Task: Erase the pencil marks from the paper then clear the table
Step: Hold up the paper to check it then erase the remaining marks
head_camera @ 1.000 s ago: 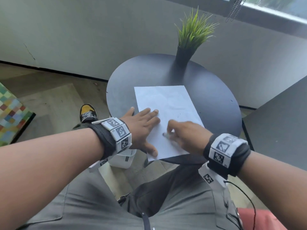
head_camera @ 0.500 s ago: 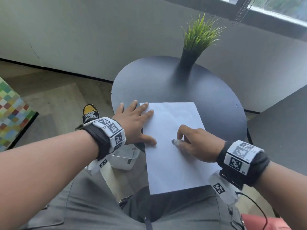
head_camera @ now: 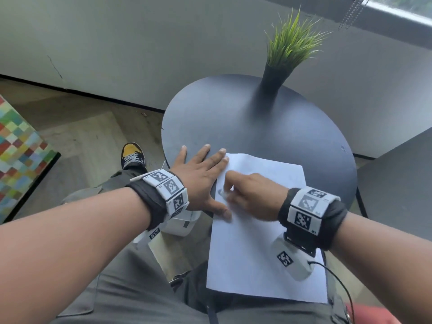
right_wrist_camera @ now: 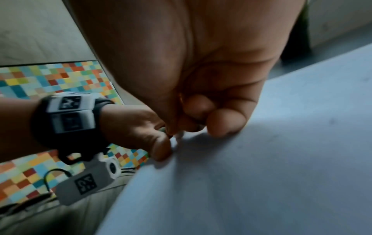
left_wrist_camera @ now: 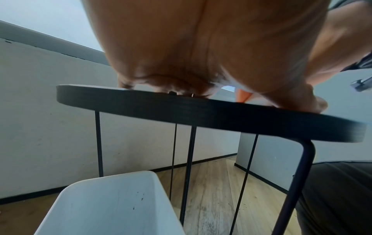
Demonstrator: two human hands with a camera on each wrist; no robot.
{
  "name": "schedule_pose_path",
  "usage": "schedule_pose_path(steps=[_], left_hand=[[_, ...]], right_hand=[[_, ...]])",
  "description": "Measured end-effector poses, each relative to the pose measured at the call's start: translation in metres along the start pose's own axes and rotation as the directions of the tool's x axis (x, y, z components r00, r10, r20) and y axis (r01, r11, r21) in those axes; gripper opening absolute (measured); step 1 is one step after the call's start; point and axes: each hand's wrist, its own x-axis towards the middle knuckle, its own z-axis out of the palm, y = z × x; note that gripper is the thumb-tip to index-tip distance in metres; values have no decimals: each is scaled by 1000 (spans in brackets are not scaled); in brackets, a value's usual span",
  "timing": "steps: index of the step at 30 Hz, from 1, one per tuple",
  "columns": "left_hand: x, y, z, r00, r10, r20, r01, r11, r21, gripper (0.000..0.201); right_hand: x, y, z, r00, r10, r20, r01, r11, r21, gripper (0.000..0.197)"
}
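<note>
Rubbing marks off an overhanging sheet

Head view: my left hand (head_camera: pixel 201 181) lies flat, fingers straight, pinning the paper (head_camera: pixel 261 232) on the bench (head_camera: pixel 292 127); my right hand (head_camera: pixel 247 195) pinches a small eraser (head_camera: pixel 222 194). Left wrist view: a white bin (left_wrist_camera: pixel 112 205) stands below the bench edge. Right wrist view: fingers (right_wrist_camera: pixel 227 122) curled on the sheet. With the near half unsupported, hard strokes could crease or tear it.

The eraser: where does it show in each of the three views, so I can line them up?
Head: eraser, small and whitish, at the right hand's fingers on the paper's left edge.
Left wrist: not in view.
Right wrist: white tip under the curled fingers.
Shared landmark: the left thumb pressing the paper beside it.
</note>
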Motion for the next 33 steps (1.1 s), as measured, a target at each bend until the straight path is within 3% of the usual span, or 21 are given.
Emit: schedule_pose_path(steps=[2,6,9,11,13,15,16,19,21,23,26,33], left_hand=[[0,0,0,1000,3,-1,-3,1000,-6,138],[-1,0,-2,1000,-12,14,12,1000,0,139],[-1,2,-6,999,-2,33,1,1000,20,135],[1,3,-9,999,5,48,-7,999,35,129],[2,6,-11,998,-4,67,1,999,50,124],[1,9,-15,996,-22,88,16,997,74,120],[2,11,-17,995,-30,99,22,996,82,119],[2,17,-23,992,-39,121,27,995,99,117],[3,19,-26,990,-39,136,22,992,122,114],[4,22,-27,989,-37,141,16,990,144,111],[6,22,-31,991,-31,133,6,983,185,112],[13,42,-35,993,83,84,-96,981,167,115]], right_hand=[[0,-3,1,999,-46,14,47,999,-21,19],[19,18,-14,968,161,-190,-150,986,71,21],[6,-1,-1,998,-57,-29,56,998,-34,19],[-3,2,2,993,-105,54,107,994,-24,20],[2,22,-14,998,38,-55,-39,999,-18,23],[2,41,-26,969,181,-166,-191,980,-47,23],[-2,42,-26,967,184,-178,-196,979,-55,21],[-18,25,-10,1000,-26,12,27,997,-75,12],[-25,25,-7,991,-72,116,80,994,-67,6],[-23,44,-19,998,58,6,-58,998,-39,14],[-20,78,-30,948,281,-152,-276,960,57,23],[-22,79,-14,932,281,-229,-254,957,143,21]])
